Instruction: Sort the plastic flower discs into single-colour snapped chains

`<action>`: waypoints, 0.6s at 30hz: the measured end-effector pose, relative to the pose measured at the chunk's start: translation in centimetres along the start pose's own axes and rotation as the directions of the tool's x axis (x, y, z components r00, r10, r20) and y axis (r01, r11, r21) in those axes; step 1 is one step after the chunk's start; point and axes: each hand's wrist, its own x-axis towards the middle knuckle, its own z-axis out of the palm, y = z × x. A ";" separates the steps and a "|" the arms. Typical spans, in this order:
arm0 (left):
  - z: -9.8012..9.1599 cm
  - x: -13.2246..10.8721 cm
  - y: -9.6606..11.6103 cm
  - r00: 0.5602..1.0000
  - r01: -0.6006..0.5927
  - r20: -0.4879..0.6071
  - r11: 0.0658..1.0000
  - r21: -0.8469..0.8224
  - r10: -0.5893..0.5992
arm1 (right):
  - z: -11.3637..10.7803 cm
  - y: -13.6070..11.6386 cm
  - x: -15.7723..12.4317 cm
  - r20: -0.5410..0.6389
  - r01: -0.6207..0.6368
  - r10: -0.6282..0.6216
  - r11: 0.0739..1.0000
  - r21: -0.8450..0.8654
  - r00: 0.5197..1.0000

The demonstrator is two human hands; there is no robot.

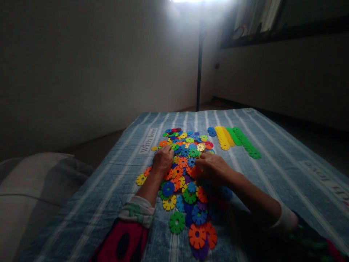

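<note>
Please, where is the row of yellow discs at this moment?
In the head view, the yellow row lies to the right of the pile, toward the far edge of the cloth, between the blue discs and the orange row.

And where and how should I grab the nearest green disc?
I'd pinch the green disc by its notched left rim, coming from the left: it seems to lie flat, with striped cloth on that side and a dark blue disc close on its right.

left hand (163, 159) curled — right hand (212, 164) curled, apart
</note>
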 end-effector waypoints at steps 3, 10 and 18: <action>0.1 0.0 -0.1 1.000 -0.002 0.002 1.000 -0.009 0.002 | 0.2 -0.1 0.1 -0.002 -0.008 0.008 1.000 -0.007 1.000; 0.1 0.0 -0.1 1.000 -0.009 -0.008 1.000 0.001 0.009 | -0.1 0.0 0.1 0.053 -0.084 0.082 0.996 0.032 0.995; -0.1 0.1 -0.1 1.000 -0.025 -0.008 0.999 0.021 0.025 | -0.5 -0.9 0.4 0.136 -0.178 0.179 0.984 -0.023 0.974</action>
